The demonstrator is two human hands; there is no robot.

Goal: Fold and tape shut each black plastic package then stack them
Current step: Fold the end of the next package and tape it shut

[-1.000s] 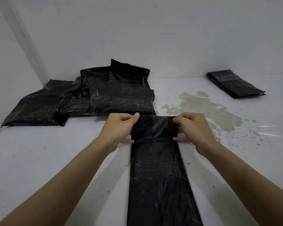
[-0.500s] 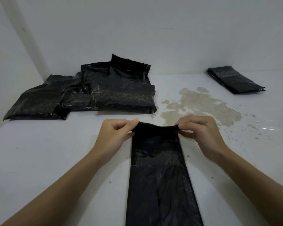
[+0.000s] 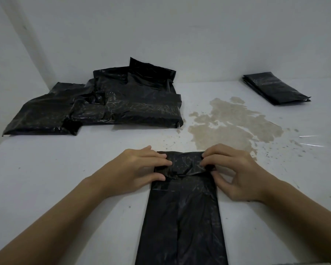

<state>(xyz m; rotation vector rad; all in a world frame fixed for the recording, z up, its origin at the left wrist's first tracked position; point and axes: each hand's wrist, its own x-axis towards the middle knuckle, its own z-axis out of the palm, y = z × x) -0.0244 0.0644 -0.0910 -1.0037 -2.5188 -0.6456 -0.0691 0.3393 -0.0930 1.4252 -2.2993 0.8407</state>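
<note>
On the stained white table [image 3: 65, 188], both hands pinch the crinkled, glossy black package [image 3: 183, 217] at its folded far end.

The long bag [image 3: 182, 217] at the bottom middle was thin black plastic, shiny and wrinkled. The pile of bags [image 3: 103, 104] at the upper left looked just as glossy and crinkly. The white table [image 3: 65, 178] was smooth and dull, with a rough brown stain [image 3: 233, 127].
</note>
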